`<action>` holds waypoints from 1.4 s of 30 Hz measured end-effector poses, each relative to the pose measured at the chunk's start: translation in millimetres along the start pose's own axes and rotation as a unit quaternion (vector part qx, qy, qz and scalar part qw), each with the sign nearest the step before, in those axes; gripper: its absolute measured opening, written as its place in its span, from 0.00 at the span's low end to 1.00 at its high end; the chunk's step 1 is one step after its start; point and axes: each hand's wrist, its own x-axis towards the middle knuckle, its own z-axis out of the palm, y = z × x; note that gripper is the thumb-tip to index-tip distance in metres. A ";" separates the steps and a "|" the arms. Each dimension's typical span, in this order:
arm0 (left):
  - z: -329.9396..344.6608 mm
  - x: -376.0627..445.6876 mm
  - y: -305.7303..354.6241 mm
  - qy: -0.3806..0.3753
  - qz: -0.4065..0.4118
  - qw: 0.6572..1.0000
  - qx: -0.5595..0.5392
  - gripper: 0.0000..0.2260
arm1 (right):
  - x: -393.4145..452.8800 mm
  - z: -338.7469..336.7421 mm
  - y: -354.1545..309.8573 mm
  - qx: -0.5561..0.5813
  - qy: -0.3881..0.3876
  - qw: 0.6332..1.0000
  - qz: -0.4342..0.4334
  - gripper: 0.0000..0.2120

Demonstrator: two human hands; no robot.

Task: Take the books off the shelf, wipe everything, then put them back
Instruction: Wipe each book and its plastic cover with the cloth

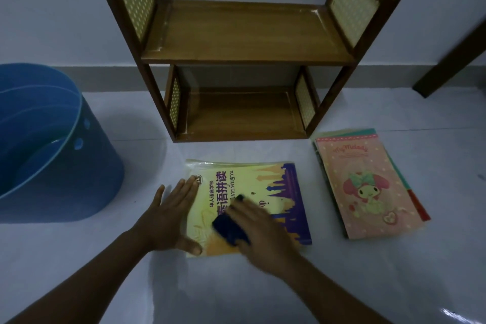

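A yellow and purple book [278, 192] lies flat on the pale floor in front of the wooden shelf unit [244, 55], whose two shelves hold nothing. My left hand [171, 216] lies flat with straight fingers on the book's left edge. My right hand [263, 229] presses a dark blue cloth [228, 229] onto the book's cover, fingers curled over it. To the right, a stack of several books [368, 187] lies on the floor, a pink one with a cartoon figure on top.
A large blue bucket [52, 155] stands on the floor at the left. A dark wooden furniture leg [452, 60] slants down at the far right. The shelf unit stands against the pale wall.
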 end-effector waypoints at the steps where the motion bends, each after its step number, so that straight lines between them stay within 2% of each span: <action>1: -0.4 1.1 0.0 -0.005 -0.005 1.000 0.002 0.64 | 1.3 -11.0 19.3 0.019 0.022 0.998 0.050 0.32; 3: -3.8 1.7 2.3 -0.005 -0.021 1.000 0.018 0.64 | 0.5 -30.4 58.9 0.053 0.074 0.980 0.178 0.31; 5: -13.1 3.3 17.8 -0.018 -0.029 0.997 0.075 0.63 | -2.5 -42.7 78.1 0.065 0.085 0.965 0.241 0.29; 7: -17.0 8.7 50.3 -0.042 -0.007 0.994 0.103 0.60 | -2.3 -46.3 80.6 0.062 0.071 0.963 0.251 0.29; 10: -0.1 16.7 98.0 -0.014 0.055 0.995 0.077 0.54 | 3.1 -52.7 78.4 0.117 0.077 0.954 0.265 0.28; 13: 18.7 17.9 102.1 -0.010 0.055 0.990 0.132 0.48 | 6.1 -65.9 82.9 0.205 0.069 0.935 0.281 0.23; 15: 22.8 15.9 97.2 0.005 0.081 0.981 0.177 0.39 | 3.4 -78.4 83.4 0.295 0.085 0.907 0.289 0.14; 18: 23.7 14.7 93.0 0.075 0.182 0.955 0.221 0.26 | -3.0 -96.3 89.1 0.410 0.123 0.850 0.307 0.13; 20: 7.4 9.6 96.9 0.153 0.235 0.943 0.181 0.23 | -7.1 -105.7 96.8 0.443 0.167 0.822 0.317 0.10; 21: -6.4 7.0 100.0 0.184 0.235 0.944 0.140 0.22 | -7.9 -110.7 100.2 0.452 0.190 0.812 0.317 0.11; 24: -72.9 0.1 116.6 0.242 0.154 0.957 0.039 0.16 | -11.3 -132.8 110.7 0.472 0.286 0.769 0.323 0.11; 27: -128.6 -6.5 127.7 0.264 0.049 0.947 -0.174 0.16 | -15.2 -157.9 118.5 0.464 0.354 0.743 0.327 0.15; 30: -138.1 -1.6 129.3 0.292 -0.023 0.900 -0.322 0.11 | -15.8 -171.7 112.2 0.419 0.368 0.762 0.329 0.19; 34: -83.7 19.6 120.5 0.159 -0.132 0.815 -0.541 0.09 | -6.0 -156.7 84.6 0.338 0.302 0.840 0.297 0.14; 36: -55.8 29.8 113.5 0.139 -0.163 0.806 -0.551 0.09 | 1.8 -136.4 73.0 0.284 0.272 0.876 0.278 0.18; 37: -46.8 35.6 107.7 0.145 -0.182 0.811 -0.537 0.10 | 6.3 -124.9 69.3 0.254 0.254 0.896 0.261 0.19; 38: -39.5 39.6 99.8 0.151 -0.195 0.830 -0.500 0.11 | 10.4 -110.2 68.1 0.227 0.227 0.914 0.247 0.20; 39: -35.2 41.5 91.2 0.153 -0.188 0.866 -0.437 0.11 | 14.2 -94.6 68.4 0.200 0.194 0.931 0.235 0.22; 41: -29.2 39.1 71.5 0.159 -0.123 0.941 -0.271 0.12 | 16.2 -62.4 67.7 0.147 0.114 0.952 0.243 0.25; 42: -25.4 37.0 61.9 0.130 -0.087 0.970 -0.184 0.18 | 14.9 -48.2 64.6 0.106 0.094 0.960 0.241 0.27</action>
